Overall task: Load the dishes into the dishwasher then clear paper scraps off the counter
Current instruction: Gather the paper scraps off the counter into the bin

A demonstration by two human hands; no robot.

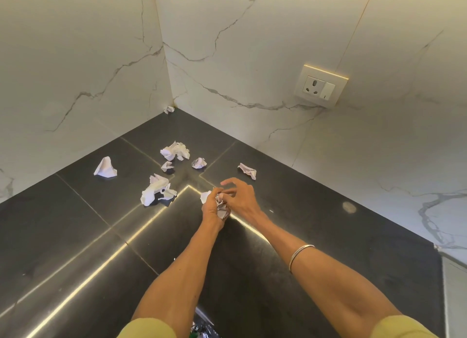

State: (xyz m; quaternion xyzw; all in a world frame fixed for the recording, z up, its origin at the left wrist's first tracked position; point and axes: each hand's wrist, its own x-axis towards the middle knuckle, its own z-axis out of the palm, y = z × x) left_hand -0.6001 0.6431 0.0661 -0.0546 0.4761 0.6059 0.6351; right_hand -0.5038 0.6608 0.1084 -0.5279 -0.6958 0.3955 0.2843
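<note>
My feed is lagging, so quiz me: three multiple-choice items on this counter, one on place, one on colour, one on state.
1. Where is the farthest scrap?
A. in the wall corner
B. under the socket
C. on the sleeve

2. What colour is the counter?
A. white
B. black
C. green

3. What is the left hand doing?
A. resting flat
B. pointing
C. holding paper

Answers:
1 A, it sits where the walls meet.
2 B, the slabs are dark.
3 C, its fingers are curled round a wad, with the right hand touching it.

Bright, even light; streaked glare on dark counter [75, 236]; wide-angle edge bowing.
</note>
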